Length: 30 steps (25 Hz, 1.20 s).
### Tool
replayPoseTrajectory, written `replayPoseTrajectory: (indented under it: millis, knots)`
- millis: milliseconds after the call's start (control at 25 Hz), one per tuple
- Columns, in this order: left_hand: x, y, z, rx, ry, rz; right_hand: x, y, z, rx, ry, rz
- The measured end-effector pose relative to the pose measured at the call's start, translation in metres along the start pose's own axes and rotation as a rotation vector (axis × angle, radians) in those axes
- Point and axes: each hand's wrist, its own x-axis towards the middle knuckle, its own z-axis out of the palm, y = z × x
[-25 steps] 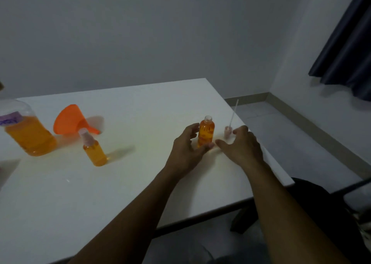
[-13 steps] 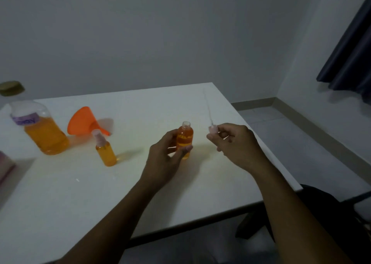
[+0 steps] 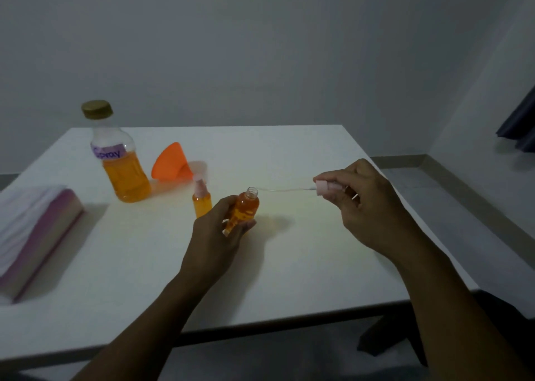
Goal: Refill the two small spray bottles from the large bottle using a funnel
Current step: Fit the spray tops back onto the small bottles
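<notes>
On the table (image 3: 289,154), centre: you hold the open bottle (image 3: 246,207), lifted and tilted right, mouth bare.
Left hand (image 3: 215,236): your fingers are wrapped round the open bottle's lower half; a firm hold.
Right hand (image 3: 364,204): your fingertips pinch the pink spray head (image 3: 322,187) on its side, its thin dip tube (image 3: 283,189) reaching left, the tip just beside the bottle's mouth.
Open bottle's fill: orange liquid stands up to near the shoulder, so it looks refilled.
Second bottle (image 3: 201,199): it stands upright on the table just left of your left hand, pink head on, orange liquid inside; how full it is, you can't tell for sure.
Large bottle (image 3: 120,160): far left, upright, gold cap on, roughly half full of orange liquid.
Funnel (image 3: 169,163): it lies on its side just right of the large bottle, in no bottle's neck.
Pad (image 3: 34,233): a pink-edged stack sits at the near left, well apart from your work.
Done, by the look of it: pouring is likely over, since the large bottle is capped and the funnel lies aside.
Left: feed the tube into the mouth, screw the head down, and set the bottle beside its twin.
Watch: the tilt with an open, full neck could spill.
</notes>
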Motion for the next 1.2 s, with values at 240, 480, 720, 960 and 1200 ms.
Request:
replayPoseTrajectory:
  millis: [240, 480, 720, 960, 1200]
  knots:
    - [0.001, -0.005, -0.004, 0.059, -0.022, -0.027, 0.004, -0.014, 0.008, -0.090, -0.019, -0.052]
    - [0.002, -0.005, 0.000, 0.103, -0.041, -0.033, 0.013, -0.023, 0.009, -0.073, 0.019, -0.130]
    - [-0.002, 0.010, 0.010, 0.103, -0.058, 0.032, 0.016, -0.039, 0.022, 0.126, 0.005, -0.081]
    - [-0.002, 0.018, 0.021, 0.112, -0.076, 0.054, 0.023, -0.034, 0.026, 0.011, -0.185, -0.180]
    - [0.001, 0.019, 0.028, 0.085, -0.081, 0.032, 0.033, -0.036, 0.025, -0.083, -0.259, -0.161]
